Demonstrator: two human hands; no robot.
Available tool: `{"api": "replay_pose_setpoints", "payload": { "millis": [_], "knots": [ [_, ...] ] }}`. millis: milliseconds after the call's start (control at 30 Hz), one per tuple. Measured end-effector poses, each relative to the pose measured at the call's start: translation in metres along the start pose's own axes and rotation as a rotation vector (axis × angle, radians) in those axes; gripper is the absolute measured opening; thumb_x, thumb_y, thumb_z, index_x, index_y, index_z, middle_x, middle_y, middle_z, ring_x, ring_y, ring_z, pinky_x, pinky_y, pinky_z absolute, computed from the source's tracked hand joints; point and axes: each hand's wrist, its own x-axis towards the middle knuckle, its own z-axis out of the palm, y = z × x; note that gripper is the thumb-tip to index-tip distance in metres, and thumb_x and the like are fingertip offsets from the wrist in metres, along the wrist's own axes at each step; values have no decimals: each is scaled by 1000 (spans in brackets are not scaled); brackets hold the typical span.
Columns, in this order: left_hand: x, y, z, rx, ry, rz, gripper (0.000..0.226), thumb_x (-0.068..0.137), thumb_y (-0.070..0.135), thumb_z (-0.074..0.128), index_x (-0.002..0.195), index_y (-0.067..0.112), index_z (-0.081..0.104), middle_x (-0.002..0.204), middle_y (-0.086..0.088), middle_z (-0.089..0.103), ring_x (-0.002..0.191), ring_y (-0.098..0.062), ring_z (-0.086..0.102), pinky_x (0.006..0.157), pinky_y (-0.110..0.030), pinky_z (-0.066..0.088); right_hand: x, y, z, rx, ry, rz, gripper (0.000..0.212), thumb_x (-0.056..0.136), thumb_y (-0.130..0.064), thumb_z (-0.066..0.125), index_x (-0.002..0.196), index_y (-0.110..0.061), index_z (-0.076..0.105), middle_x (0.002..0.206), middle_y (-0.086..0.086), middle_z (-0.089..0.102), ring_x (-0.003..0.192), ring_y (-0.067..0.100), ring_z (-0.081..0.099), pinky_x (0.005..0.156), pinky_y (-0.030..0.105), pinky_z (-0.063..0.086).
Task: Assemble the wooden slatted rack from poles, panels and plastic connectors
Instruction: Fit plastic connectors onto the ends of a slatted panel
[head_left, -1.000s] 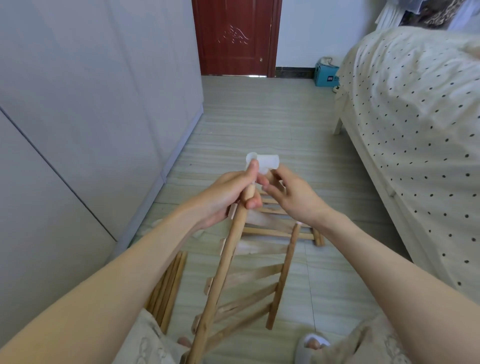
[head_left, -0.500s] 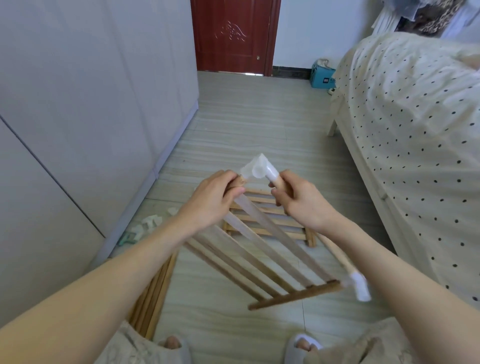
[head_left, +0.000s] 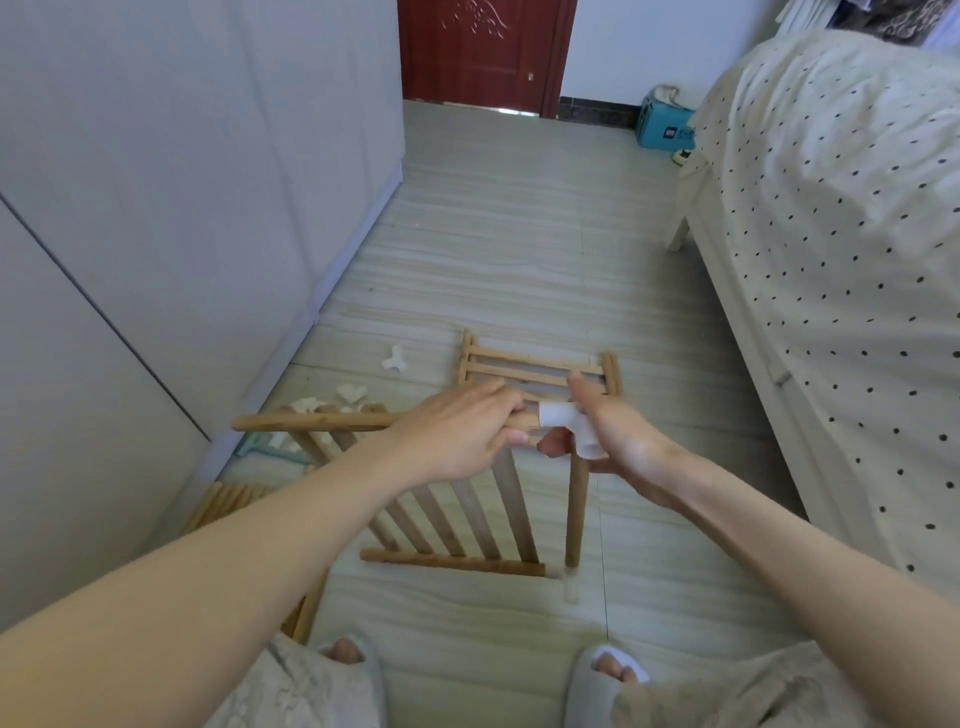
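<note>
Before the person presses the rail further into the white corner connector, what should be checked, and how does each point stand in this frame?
1. Left hand grips the slatted panel rail: ok.
2. Right hand holds the white corner connector: ok.
3. Rail end seated fully in the connector: cannot tell, fingers cover the joint.
4. Pole hangs from the connector, lower end capped by another connector: ok.
5. Spare connectors on the floor within view: ok.
6. Second panel lies flat on the floor, beyond the hands: ok.

Striped floor (head_left: 519, 260), dotted bed (head_left: 831, 234), red door (head_left: 478, 52)
</note>
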Motion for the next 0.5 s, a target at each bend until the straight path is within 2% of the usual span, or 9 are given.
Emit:
{"api": "replay_pose_setpoints", "payload": {
  "millis": [67, 133, 233, 333, 400, 433, 500],
  "knots": [
    [4, 8, 11, 60, 3, -1, 30, 98, 37, 39, 114, 14, 48, 97, 5, 32, 87, -13, 39, 72, -28, 32, 3, 2, 4, -4, 80, 99, 47, 99, -36, 26, 76, -15, 61, 70, 1, 68, 88, 22, 59, 92, 40, 43],
    [7, 13, 18, 72, 5, -30, 34, 98, 38, 40, 117, 12, 50, 99, 4, 31, 86, -12, 36, 71, -29, 31, 6, 4, 1, -60, 119, 158, 39, 96, -25, 28, 73, -15, 57, 72, 2, 66, 84, 22, 55, 88, 40, 44],
    [13, 18, 22, 89, -23, -49, 36, 97, 41, 41, 119, 14, 52, 108, -1, 41, 93, -17, 48, 70, -31, 32, 11, 12, 5, 17, 227, 199, 32, 95, -28, 35, 75, -15, 57, 69, 3, 66, 78, 21, 55, 80, 38, 46],
    [15, 18, 27, 171, -50, -38, 39, 97, 45, 39, 119, 15, 50, 115, -2, 49, 102, -25, 55, 69, -32, 35, 18, 27, 14, 79, 308, 194, 33, 96, -34, 37, 73, -16, 52, 67, 3, 66, 78, 19, 63, 73, 33, 45],
    [15, 19, 36, 216, -64, -38, 40, 97, 47, 36, 119, 16, 49, 113, -3, 52, 101, -26, 57, 69, -32, 34, 22, 39, 15, 61, 342, 128, 37, 97, -30, 36, 65, -14, 48, 64, 3, 61, 64, 8, 65, 63, 26, 42],
    [15, 20, 41, 229, -62, -32, 40, 97, 48, 34, 118, 17, 49, 112, -2, 53, 99, -26, 57, 69, -33, 34, 21, 44, 14, 15, 367, 91, 40, 97, -28, 36, 61, -13, 45, 64, 5, 60, 51, 1, 60, 54, 19, 38],
    [17, 22, 47, 216, -73, -20, 39, 97, 49, 34, 114, 18, 50, 111, -1, 56, 101, -25, 57, 70, -33, 34, 22, 53, 12, -54, 412, 37, 45, 97, -25, 37, 54, -13, 39, 61, 11, 59, 33, -3, 50, 36, 13, 27]
  ]
}}
